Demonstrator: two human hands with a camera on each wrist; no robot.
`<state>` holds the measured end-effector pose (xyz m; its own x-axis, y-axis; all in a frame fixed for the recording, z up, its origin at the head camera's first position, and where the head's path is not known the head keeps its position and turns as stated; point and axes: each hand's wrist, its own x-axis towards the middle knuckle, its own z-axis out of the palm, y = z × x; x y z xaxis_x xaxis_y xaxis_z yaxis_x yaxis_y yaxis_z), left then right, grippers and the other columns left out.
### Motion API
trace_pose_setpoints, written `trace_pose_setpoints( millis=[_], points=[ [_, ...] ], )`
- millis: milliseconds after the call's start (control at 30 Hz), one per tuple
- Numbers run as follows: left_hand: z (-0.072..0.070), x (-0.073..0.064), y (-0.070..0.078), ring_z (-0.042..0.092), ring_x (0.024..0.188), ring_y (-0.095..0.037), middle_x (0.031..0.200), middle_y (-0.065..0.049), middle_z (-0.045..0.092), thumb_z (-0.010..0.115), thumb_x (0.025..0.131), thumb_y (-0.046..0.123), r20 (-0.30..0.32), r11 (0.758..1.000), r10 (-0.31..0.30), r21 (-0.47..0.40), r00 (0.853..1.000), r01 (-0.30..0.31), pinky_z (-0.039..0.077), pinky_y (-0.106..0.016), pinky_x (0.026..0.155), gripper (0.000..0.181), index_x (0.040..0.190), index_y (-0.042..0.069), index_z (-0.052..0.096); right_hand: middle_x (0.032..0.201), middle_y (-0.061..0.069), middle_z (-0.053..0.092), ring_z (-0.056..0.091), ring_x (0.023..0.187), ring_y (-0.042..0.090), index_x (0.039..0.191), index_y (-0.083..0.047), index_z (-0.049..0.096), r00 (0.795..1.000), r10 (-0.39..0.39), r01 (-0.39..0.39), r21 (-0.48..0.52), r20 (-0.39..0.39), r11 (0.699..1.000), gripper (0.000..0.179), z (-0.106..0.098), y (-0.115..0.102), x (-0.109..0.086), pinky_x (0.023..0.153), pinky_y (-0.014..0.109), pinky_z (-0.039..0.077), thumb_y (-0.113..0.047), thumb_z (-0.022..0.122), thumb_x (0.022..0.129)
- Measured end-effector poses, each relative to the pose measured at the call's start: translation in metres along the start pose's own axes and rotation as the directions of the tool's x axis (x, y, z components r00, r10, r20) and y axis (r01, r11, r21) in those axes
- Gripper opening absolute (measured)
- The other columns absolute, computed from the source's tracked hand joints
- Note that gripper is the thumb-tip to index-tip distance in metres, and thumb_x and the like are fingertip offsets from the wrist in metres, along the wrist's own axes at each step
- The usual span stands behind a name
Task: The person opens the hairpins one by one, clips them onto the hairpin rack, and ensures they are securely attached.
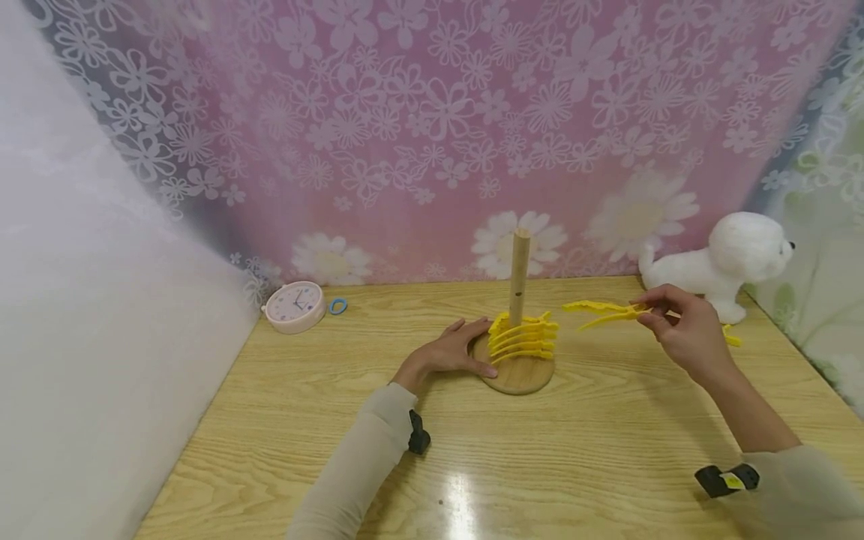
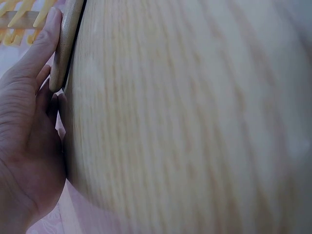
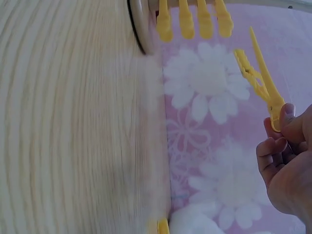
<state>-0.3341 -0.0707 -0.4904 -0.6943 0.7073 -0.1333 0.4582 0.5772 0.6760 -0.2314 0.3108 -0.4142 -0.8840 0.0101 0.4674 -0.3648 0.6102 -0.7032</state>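
Observation:
A wooden stand has an upright post (image 1: 518, 277) on a round base (image 1: 521, 380). Several yellow hair clips (image 1: 533, 346) are clamped round the lower post, one above another. My left hand (image 1: 448, 351) grips the left edge of the base, thumb lying over its top; part of the other fingers is hidden behind the rim in the left wrist view. To the right of the post, my right hand (image 1: 695, 337) pinches another yellow hair clip (image 3: 265, 80) by its rear end above the table. That clip's two arms are spread and point toward the stand.
One more yellow clip (image 1: 732, 337) lies on the table beyond my right hand. A white plush dog (image 1: 715, 259) stands at the back right. Back left are a pink clock (image 1: 295, 306) and a small blue ring (image 1: 338, 306). A floral curtain (image 1: 432, 150) hangs behind the table.

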Motion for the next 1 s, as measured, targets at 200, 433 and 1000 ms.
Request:
trace_pose_setpoints(
  millis=[200, 433, 1000],
  points=[
    [0.000, 0.001, 0.000, -0.001, 0.162, -0.020, 0.174, 0.002, 0.015, 0.083, 0.088, 0.047, 0.001, 1.000, 0.002, -0.008, 1.000, -0.002, -0.004, -0.045, 0.131, 0.101, 0.167, 0.027, 0.025, 0.084, -0.001, 0.062, 0.053, 0.073, 0.007, 0.109, 0.006, 0.072, 1.000, -0.001, 0.000, 0.084, 0.007, 0.996, 0.014, 0.020, -0.011, 0.006, 0.069, 0.006, 0.051, 0.007, 0.070, 0.096],
    [0.001, 0.001, -0.002, -0.004, 0.162, -0.019, 0.174, 0.004, 0.014, 0.083, 0.087, 0.049, -0.001, 1.000, -0.007, -0.006, 1.000, 0.007, -0.003, -0.045, 0.131, 0.101, 0.167, 0.029, 0.024, 0.088, -0.004, 0.063, 0.054, 0.072, 0.005, 0.109, 0.007, 0.073, 0.999, 0.052, -0.052, 0.143, 0.005, 0.988, 0.014, 0.041, -0.022, 0.014, 0.069, 0.009, 0.054, 0.003, 0.072, 0.095],
    [0.000, 0.002, -0.001, 0.008, 0.161, -0.013, 0.174, 0.001, 0.019, 0.083, 0.089, 0.043, 0.001, 0.999, 0.038, 0.013, 0.999, -0.038, -0.005, -0.039, 0.131, 0.096, 0.166, 0.026, 0.029, 0.090, 0.014, 0.060, 0.047, 0.068, 0.009, 0.106, 0.007, 0.071, 0.996, 0.070, -0.082, 0.240, 0.056, 0.967, 0.013, 0.084, -0.037, 0.027, 0.072, 0.012, 0.057, 0.011, 0.068, 0.095]
  ],
)
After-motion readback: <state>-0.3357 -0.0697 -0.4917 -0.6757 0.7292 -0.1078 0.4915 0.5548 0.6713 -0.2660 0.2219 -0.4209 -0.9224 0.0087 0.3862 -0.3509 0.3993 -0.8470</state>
